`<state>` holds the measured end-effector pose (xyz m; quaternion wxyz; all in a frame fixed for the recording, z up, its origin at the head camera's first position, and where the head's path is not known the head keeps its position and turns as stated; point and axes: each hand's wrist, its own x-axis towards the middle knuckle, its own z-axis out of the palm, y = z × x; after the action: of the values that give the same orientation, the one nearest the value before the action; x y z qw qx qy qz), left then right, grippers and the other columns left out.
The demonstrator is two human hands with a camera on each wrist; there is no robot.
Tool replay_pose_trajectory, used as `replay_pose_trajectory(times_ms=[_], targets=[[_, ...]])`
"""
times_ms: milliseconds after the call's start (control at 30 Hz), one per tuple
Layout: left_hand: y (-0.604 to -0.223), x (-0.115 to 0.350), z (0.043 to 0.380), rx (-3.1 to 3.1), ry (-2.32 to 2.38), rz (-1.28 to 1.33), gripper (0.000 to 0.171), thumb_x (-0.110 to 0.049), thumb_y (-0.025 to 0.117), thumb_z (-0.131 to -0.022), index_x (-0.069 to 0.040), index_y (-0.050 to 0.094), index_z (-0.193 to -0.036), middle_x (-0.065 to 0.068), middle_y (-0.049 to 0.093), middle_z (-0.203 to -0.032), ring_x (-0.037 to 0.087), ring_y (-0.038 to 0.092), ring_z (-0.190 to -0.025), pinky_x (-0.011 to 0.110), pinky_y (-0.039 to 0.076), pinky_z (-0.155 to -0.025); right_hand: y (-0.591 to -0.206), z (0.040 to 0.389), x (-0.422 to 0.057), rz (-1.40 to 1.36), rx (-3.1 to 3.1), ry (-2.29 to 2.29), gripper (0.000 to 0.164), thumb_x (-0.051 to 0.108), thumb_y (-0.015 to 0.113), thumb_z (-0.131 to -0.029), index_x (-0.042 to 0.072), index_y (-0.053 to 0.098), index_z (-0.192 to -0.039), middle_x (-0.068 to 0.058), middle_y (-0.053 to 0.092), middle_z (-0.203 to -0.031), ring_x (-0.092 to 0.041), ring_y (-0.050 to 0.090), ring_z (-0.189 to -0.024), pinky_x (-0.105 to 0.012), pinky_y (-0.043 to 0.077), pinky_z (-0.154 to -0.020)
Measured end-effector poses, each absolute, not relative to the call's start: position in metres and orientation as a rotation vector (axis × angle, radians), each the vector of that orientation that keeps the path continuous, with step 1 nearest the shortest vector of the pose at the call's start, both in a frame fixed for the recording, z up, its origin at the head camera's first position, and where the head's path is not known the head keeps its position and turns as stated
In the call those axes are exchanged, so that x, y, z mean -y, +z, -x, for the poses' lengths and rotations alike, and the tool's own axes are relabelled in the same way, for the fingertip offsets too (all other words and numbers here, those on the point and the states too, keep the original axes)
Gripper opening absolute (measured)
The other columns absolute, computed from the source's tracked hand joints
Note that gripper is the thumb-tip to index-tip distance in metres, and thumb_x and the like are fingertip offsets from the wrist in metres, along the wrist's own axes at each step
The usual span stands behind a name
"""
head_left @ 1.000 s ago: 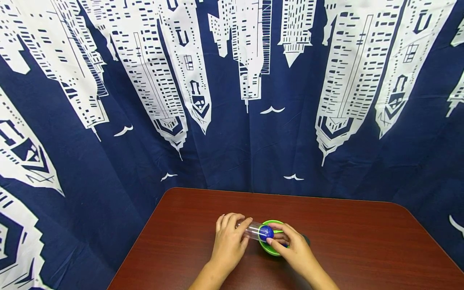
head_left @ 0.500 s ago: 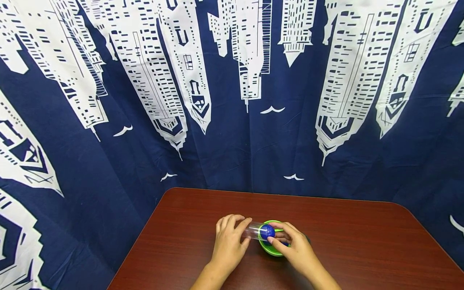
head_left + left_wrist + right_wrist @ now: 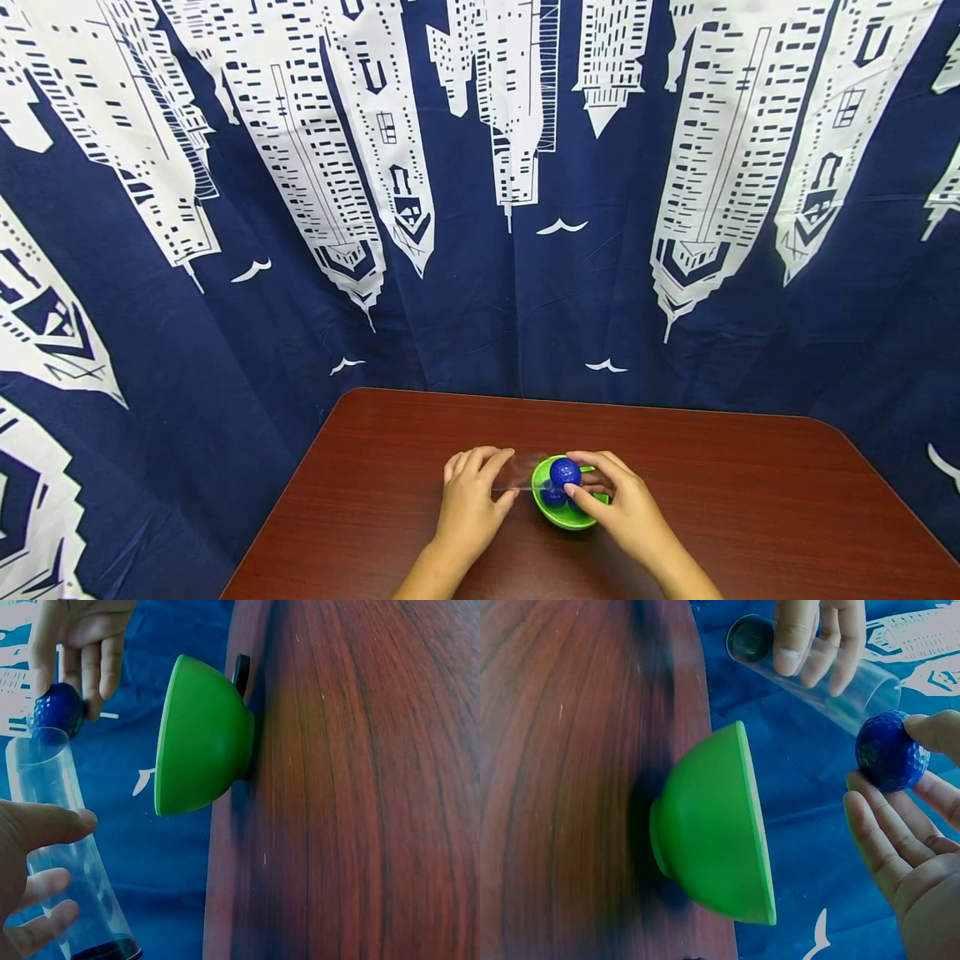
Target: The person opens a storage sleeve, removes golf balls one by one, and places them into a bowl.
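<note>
My left hand (image 3: 468, 504) grips a clear tube (image 3: 94, 881) with a dark closed end, tipped so that its open mouth faces the right hand. Between thumb and fingers, my right hand (image 3: 633, 512) pinches a blue golf ball (image 3: 891, 751) just at the tube's mouth. Under both hands stands a green bowl (image 3: 566, 520), upright on the table. Inside it lie more blue golf balls (image 3: 553, 496), partly hidden by the held ball and the right fingers.
The brown wooden table (image 3: 405, 433) carries the bowl. In the left wrist view a small dark object (image 3: 241, 673) shows beside the bowl's far side. A blue cloth with white buildings (image 3: 465, 317) hangs behind the table.
The golf ball has moved right and slightly up with my right hand, away from the tube. More of the bowl's inside and its balls now shows. The left hand has barely shifted.
</note>
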<state>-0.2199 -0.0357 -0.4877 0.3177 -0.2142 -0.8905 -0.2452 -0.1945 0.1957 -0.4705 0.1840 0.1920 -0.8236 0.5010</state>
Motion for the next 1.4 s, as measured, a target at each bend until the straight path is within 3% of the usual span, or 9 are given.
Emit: replay_pose_trajectory(times_ms=[300,567,800,1100,1400], targets=[[-0.485,0.040,0.223,2.357,-0.768,0.509,0.058,-0.028,0.091,-0.074,-0.016,0.067,-0.126,-0.001,0.070,-0.114,0.017,0.068,-0.107,0.046,0.048,-0.100,-0.469,0.198,-0.203,-0.555,2.338,1.317,0.039,0.010,0.081,-0.085,0.013,0.068,-0.122,0.001,0.065,-0.108,-0.006,0.069,-0.090,-0.025,0.061,-0.077],[-0.486,0.044,0.225,2.407,-0.909,0.457,0.054,-0.031,0.087,-0.079,-0.013,0.066,-0.125,0.002,0.073,-0.119,0.021,0.069,-0.111,0.047,0.051,-0.099,-0.469,0.200,-0.207,-0.565,2.465,1.292,0.036,0.017,0.082,-0.085,0.011,0.070,-0.118,0.003,0.066,-0.107,-0.003,0.068,-0.087,-0.030,0.062,-0.078],[-0.488,0.047,0.227,2.467,-1.017,0.424,0.053,-0.030,0.084,-0.082,-0.012,0.064,-0.128,0.002,0.072,-0.124,0.021,0.067,-0.114,0.042,0.056,-0.097,-0.470,0.199,-0.208,-0.656,2.564,1.159,0.033,0.020,0.080,-0.087,0.009,0.070,-0.117,0.002,0.066,-0.107,-0.006,0.069,-0.086,-0.029,0.061,-0.076],[-0.492,0.049,0.228,2.500,-1.085,0.378,0.054,-0.033,0.084,-0.082,-0.013,0.064,-0.128,0.004,0.072,-0.124,0.023,0.069,-0.113,0.044,0.056,-0.095,-0.470,0.199,-0.208,-0.716,2.675,1.003,0.036,0.019,0.080,-0.087,0.007,0.070,-0.119,0.004,0.063,-0.106,-0.006,0.067,-0.087,-0.030,0.059,-0.074],[-0.496,0.052,0.232,2.527,-1.165,0.324,0.052,-0.033,0.084,-0.083,-0.014,0.063,-0.126,0.008,0.073,-0.120,0.025,0.073,-0.100,0.039,0.061,-0.082,-0.469,0.200,-0.205,-0.743,2.732,0.906,0.035,0.020,0.080,-0.087,0.009,0.071,-0.119,0.007,0.062,-0.104,-0.004,0.062,-0.086,-0.029,0.056,-0.073]])
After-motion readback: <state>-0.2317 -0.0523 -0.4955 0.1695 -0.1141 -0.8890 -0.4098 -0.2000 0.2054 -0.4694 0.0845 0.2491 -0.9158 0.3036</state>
